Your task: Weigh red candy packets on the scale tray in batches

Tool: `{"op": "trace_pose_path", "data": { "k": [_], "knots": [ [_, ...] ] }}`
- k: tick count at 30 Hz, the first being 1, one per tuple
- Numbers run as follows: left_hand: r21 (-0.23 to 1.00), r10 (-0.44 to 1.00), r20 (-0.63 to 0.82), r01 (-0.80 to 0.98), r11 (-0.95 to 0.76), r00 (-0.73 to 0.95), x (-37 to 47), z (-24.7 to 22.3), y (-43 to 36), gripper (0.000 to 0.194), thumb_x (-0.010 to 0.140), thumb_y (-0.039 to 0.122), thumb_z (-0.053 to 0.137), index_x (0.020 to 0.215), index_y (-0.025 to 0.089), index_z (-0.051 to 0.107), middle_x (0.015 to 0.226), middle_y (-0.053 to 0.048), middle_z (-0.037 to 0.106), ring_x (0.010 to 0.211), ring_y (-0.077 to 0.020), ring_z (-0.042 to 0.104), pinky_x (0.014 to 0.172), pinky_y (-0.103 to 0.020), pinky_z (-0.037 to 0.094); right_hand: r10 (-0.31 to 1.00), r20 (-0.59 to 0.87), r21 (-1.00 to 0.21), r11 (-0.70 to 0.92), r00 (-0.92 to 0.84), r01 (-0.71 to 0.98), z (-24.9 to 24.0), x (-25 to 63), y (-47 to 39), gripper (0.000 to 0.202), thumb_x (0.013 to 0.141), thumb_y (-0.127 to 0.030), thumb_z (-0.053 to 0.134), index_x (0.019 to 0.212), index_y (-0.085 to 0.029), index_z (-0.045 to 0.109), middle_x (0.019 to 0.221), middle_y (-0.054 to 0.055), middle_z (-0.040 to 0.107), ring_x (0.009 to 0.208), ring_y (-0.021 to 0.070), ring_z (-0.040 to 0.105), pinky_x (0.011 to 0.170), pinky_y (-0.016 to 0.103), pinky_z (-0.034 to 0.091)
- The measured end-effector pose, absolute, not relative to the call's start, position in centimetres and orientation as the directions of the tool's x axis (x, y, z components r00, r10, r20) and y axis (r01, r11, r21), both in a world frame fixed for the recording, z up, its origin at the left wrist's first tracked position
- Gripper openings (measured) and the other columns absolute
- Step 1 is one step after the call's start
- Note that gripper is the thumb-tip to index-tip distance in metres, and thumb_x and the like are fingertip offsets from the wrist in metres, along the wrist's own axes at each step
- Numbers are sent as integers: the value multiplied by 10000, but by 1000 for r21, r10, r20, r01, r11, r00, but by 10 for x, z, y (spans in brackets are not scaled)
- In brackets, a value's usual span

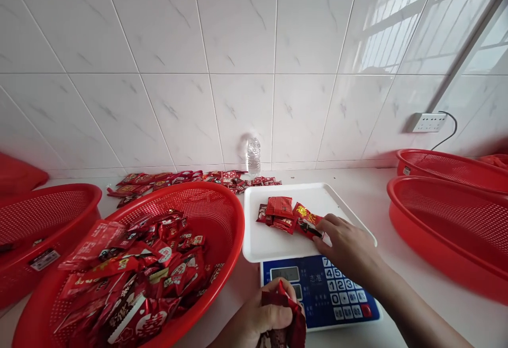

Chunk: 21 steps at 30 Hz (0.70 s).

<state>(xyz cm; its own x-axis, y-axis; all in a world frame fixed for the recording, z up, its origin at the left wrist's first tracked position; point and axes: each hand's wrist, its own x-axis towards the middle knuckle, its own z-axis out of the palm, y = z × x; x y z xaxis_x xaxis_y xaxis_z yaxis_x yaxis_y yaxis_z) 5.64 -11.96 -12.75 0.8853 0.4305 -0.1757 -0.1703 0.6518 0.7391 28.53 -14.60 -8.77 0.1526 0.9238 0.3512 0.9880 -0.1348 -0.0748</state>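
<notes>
My left hand (257, 313) is closed around dark red snack packets (281, 324) in front of the scale. On the white scale tray (254, 250), my right hand (347, 239) pinches the end of a red, black and white snack packet (309, 229). This packet lies beside a red one with gold print (305, 212). A small pile of red packets (280, 208) rests left of them on the tray. Below it is the scale's blue panel (315, 279) with number keys, partly covered by my left hand.
A red mesh basket (234, 231) full of snack packets stands at left, with another red basket (83, 199) beyond it. Loose packets (159, 181) and a clear bottle (254, 154) lie along the wall. Red baskets (444, 226) stand at right, below a power strip (428, 122).
</notes>
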Motion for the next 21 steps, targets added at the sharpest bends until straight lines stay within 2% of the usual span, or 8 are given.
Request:
{"op": "trace_pose_path", "data": {
  "k": [3,5,10,14,16,18,21],
  "knots": [
    [761,456,-160,-185,622,875,57,-126,-120,295,672,342,787,795,169,583,778,-69,663,627,-120,589,561,-188,395,916,352,-71,-181,195,981,-89,282,-146,140,867,-271,491,789,-214,593,809,-7,623,632,140,613,445,251,166],
    [771,469,-150,-194,607,870,56,-124,-121,294,675,340,784,795,166,579,782,-67,661,642,-122,590,577,-190,403,908,359,-74,-202,215,977,-91,283,-146,150,863,-257,477,754,-208,568,790,-12,610,608,133,595,446,251,152],
    [772,447,-139,-186,608,883,52,-116,-125,271,724,321,747,842,174,552,832,-49,645,623,-99,579,557,-178,394,910,362,-99,-178,202,979,-95,295,-149,174,855,-234,459,721,-211,568,763,-15,606,593,127,576,471,237,260],
    [773,446,-113,-204,601,888,53,-115,-126,282,735,335,745,846,170,544,825,-49,644,625,-98,583,566,-178,399,840,494,-181,-153,225,971,-96,306,-163,178,869,-280,466,743,-225,578,792,-13,621,575,122,586,458,228,324],
    [763,449,-99,-222,607,888,53,-118,-125,289,737,345,747,853,173,547,825,-52,650,635,-104,591,560,-176,395,798,566,-265,-65,209,962,-93,306,-176,168,886,-300,476,773,-229,578,824,-7,626,594,115,601,466,222,375],
    [751,468,-101,-241,614,878,54,-121,-123,301,731,357,758,851,172,553,816,-56,661,673,-112,607,590,-174,405,785,609,-319,107,117,942,-89,300,-190,125,902,-289,496,830,-233,582,854,4,628,653,109,621,521,208,442],
    [745,516,-109,-273,608,850,55,-122,-124,313,737,381,760,880,170,579,805,-49,667,668,-98,604,622,-169,417,764,639,-292,353,-93,889,-86,287,-208,81,897,-191,518,930,-233,580,877,19,640,706,106,630,606,199,490]
  ]
}}
